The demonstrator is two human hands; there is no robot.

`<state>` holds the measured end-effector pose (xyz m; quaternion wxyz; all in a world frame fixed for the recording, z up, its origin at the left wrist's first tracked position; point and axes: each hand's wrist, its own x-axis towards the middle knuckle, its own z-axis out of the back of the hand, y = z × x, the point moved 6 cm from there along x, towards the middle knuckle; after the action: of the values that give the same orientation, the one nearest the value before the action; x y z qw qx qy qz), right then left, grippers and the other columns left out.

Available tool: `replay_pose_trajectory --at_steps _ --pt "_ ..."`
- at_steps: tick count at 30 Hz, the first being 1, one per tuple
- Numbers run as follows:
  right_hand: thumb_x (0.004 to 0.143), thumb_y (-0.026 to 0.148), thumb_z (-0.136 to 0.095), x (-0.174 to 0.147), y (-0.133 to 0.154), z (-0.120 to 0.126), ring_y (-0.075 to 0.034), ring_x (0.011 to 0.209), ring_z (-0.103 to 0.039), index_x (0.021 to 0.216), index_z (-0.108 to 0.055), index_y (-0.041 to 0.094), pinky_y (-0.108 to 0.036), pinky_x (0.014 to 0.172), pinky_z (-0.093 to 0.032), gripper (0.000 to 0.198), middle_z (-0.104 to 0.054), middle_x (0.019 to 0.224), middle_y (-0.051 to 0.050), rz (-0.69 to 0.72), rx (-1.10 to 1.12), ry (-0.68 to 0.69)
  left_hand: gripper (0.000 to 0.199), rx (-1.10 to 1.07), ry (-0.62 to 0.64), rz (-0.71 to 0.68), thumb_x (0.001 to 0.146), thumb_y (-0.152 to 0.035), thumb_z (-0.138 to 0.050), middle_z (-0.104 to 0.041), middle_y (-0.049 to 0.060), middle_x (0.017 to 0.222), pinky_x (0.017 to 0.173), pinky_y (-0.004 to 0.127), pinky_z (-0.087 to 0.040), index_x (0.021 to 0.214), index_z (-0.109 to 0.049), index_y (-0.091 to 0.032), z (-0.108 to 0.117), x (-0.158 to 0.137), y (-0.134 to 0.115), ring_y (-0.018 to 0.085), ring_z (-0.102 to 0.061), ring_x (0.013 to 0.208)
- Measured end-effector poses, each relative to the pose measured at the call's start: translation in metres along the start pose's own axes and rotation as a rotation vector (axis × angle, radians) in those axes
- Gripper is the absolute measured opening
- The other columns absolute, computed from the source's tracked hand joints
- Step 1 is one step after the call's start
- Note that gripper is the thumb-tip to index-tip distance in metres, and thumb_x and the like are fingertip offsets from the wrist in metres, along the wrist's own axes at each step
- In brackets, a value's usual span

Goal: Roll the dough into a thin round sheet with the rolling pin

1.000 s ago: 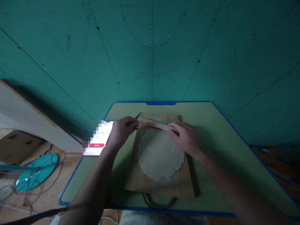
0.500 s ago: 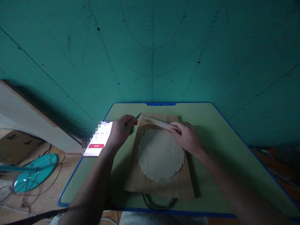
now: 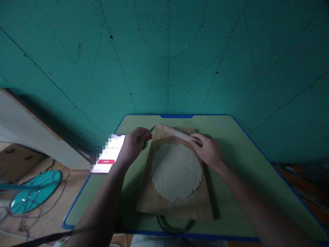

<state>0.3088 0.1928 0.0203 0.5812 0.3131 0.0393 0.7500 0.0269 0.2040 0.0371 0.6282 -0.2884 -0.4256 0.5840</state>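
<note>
A pale green, blue-rimmed desk [image 3: 236, 192] spreads across the lower frame, bearing a wooden board [image 3: 174, 210] at lower centre and a lit phone [image 3: 106, 156] left of centre, while the floor [image 3: 75, 180] at lower left carries a round teal base [image 3: 36, 193], loose cables [image 3: 23, 227] and a cardboard box [image 3: 20, 157].

The bare worktop [image 3: 238, 147] right of the right hand [image 3: 209, 149] leaves passage. The phone [image 3: 106, 161] and left hand [image 3: 134, 143] crowd the left side; the rolling pin [image 3: 177, 133] slants across the board's [image 3: 150, 204] far end.
</note>
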Motion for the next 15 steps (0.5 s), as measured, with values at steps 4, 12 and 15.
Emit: replay_pose_trajectory --at_steps 4,12,15 --pt "0.09 0.028 -0.058 0.0 -0.002 0.0 -0.024 0.081 -0.07 0.102 -0.073 0.023 -0.034 0.068 -0.051 0.019 -0.075 0.093 -0.008 -0.009 -0.008 -0.006 0.021 -0.023 -0.003 0.034 0.085 -0.039 -0.057 -0.077 0.008 0.082 0.072 0.034 -0.057 0.088 -0.063 -0.018 0.0 0.0 0.002 0.021 -0.075 0.078" --pt "0.091 0.028 -0.06 0.001 -0.001 0.0 -0.024 0.083 -0.071 0.103 -0.072 0.023 -0.034 0.068 -0.052 0.018 -0.076 0.095 -0.008 -0.012 -0.012 0.018 0.022 0.074 -0.023 0.012 0.085 -0.039 -0.056 -0.073 0.004 0.068 0.06 0.028 -0.053 0.077 -0.063 -0.019 0.004 -0.001 -0.005 0.018 -0.071 0.063" --pt "0.091 0.027 -0.06 0.002 -0.001 0.0 -0.025 0.083 -0.071 0.102 -0.073 0.022 -0.034 0.067 -0.051 0.018 -0.076 0.095 -0.009 -0.016 -0.032 0.026 0.03 0.143 -0.047 0.003 0.088 -0.042 -0.051 -0.067 0.001 0.056 0.051 0.024 -0.047 0.069 -0.06 -0.02 0.005 -0.002 -0.01 0.015 -0.064 0.051"
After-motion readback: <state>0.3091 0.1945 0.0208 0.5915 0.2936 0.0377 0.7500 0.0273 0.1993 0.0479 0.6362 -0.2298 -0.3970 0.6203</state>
